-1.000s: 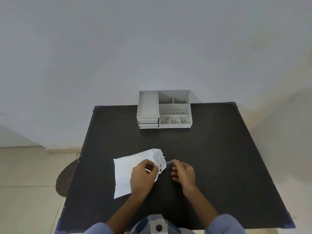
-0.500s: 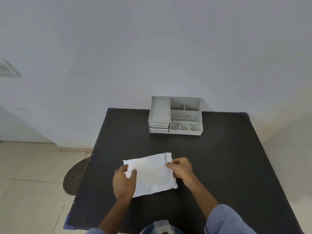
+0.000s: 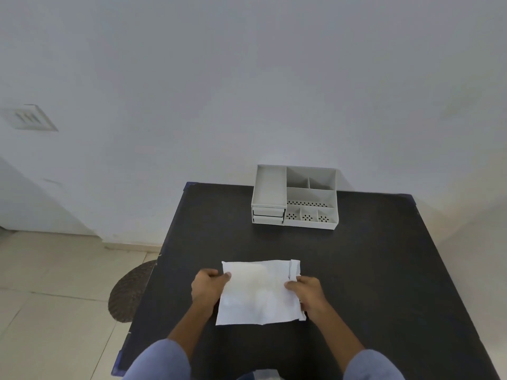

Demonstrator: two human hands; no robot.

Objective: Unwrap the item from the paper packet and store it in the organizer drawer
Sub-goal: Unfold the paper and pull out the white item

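Note:
A white paper packet (image 3: 259,292) lies flat on the black table (image 3: 356,270) in front of me, its right end folded over. My left hand (image 3: 208,287) pinches the packet's left edge. My right hand (image 3: 308,293) grips its right edge just below the fold. Whatever is inside the packet is hidden. At the table's far edge stands the grey organizer (image 3: 295,197), with open compartments on top and two shut drawers (image 3: 268,215) low on its left front.
A white wall rises behind the table. On the tiled floor to the left lies a round brown mat (image 3: 129,292). The table's left edge runs close to my left forearm.
The packet was turned from a slant to lie square in front of me. My left hand moved from its middle to its left edge, and my right hand took hold of its right edge.

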